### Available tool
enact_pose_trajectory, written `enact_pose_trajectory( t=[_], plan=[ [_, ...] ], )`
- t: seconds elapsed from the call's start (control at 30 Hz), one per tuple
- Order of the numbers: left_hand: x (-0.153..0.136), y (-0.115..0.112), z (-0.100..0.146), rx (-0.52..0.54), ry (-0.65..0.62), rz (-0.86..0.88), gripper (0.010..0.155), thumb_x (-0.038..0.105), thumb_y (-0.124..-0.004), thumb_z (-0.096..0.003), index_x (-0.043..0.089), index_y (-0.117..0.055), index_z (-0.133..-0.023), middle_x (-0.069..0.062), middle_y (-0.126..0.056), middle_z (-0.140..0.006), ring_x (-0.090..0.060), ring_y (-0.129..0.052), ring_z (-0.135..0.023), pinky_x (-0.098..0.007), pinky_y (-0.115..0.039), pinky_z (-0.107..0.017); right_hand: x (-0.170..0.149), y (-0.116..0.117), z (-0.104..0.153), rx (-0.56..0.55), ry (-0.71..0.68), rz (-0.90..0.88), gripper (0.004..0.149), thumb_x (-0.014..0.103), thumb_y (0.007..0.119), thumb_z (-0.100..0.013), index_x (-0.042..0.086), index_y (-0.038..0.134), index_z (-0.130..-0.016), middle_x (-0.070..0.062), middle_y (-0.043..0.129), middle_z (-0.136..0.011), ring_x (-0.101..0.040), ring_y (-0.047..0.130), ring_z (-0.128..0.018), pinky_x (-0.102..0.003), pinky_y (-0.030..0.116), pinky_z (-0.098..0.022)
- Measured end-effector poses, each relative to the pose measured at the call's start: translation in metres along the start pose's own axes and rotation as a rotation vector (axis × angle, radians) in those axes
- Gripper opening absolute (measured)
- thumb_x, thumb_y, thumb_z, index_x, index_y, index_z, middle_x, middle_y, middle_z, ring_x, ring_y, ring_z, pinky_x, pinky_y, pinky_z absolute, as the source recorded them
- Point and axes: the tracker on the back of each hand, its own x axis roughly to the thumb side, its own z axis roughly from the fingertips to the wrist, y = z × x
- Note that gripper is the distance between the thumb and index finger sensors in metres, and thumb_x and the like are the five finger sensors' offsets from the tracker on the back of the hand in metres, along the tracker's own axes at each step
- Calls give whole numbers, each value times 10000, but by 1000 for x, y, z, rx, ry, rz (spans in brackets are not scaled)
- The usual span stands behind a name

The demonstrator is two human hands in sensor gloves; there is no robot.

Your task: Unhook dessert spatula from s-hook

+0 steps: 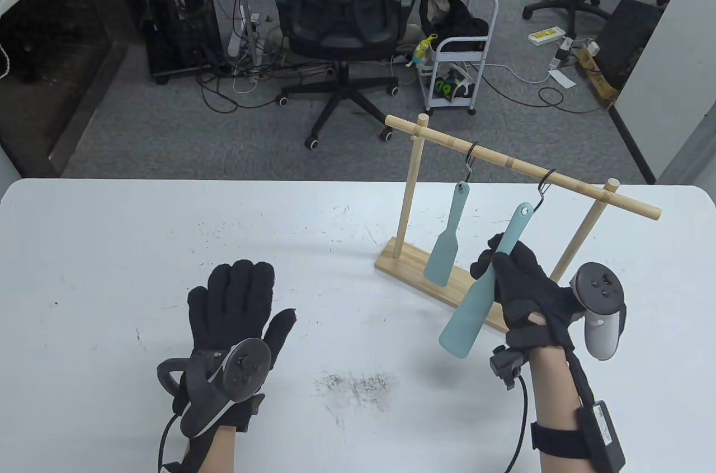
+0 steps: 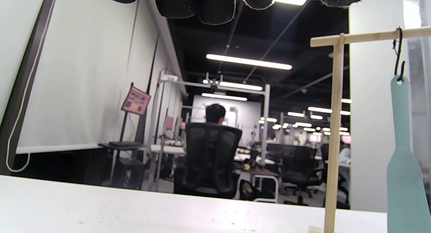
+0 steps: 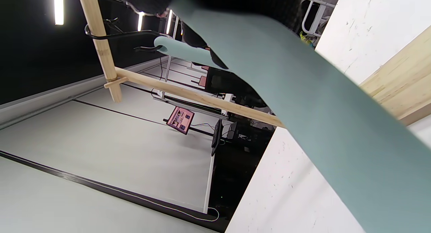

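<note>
A wooden rack (image 1: pixel 411 260) stands on the white table, with two black S-hooks on its top bar. My right hand (image 1: pixel 503 266) grips the handle of a teal dessert spatula (image 1: pixel 475 311) and holds it tilted, blade low and toward me. Its hole end (image 1: pixel 523 211) is at the lower tip of the right S-hook (image 1: pixel 543 188); I cannot tell whether it is still threaded. In the right wrist view the spatula (image 3: pixel 320 108) fills the frame and its end meets the hook (image 3: pixel 134 34). My left hand (image 1: pixel 235 299) rests flat and empty on the table, left of the rack.
A second teal spatula (image 1: pixel 444 249) hangs from the left S-hook (image 1: pixel 471 160); it also shows in the left wrist view (image 2: pixel 404 165). Grey scuff marks (image 1: pixel 358 383) lie on the table between my hands. An office chair (image 1: pixel 341 20) and a cart (image 1: pixel 458 65) stand beyond the table.
</note>
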Motion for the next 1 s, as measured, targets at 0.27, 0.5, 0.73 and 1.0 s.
enact_pose_trajectory(
  t=[0.27,0.5,0.73,1.0],
  plan=[
    [-2,1,1,8,0,13,777,708,-575,-537,384,-410,-1224,-10,-531,-1311,-344,-513,-1226,-654,-478,-864,0,22,14,126,-48,136,574,361,733,-533,127,609,-1042,-109,845,-881,-333,982,-685,-480,828,-506],
    [-3,1,1,12,-4,23,777,709,-574,-538,384,-410,-1224,-8,-534,-1310,-341,-517,-1226,-652,-480,-865,-41,38,23,223,22,278,601,384,728,-536,142,572,-1063,-95,876,-826,-299,984,-605,-483,815,-498],
    [-4,1,1,12,-1,27,776,708,-574,-539,384,-410,-1224,-7,-533,-1310,-343,-513,-1226,-652,-479,-865,-84,40,28,276,129,424,649,434,795,-501,163,592,-1054,-82,900,-782,-240,992,-511,-452,831,-443],
    [-3,1,1,3,1,23,776,709,-574,-537,387,-410,-1223,-6,-534,-1310,-339,-516,-1227,-651,-479,-865,-103,48,35,317,207,605,683,403,829,-487,189,542,-1069,-65,862,-832,-226,972,-529,-440,826,-455]
  ],
)
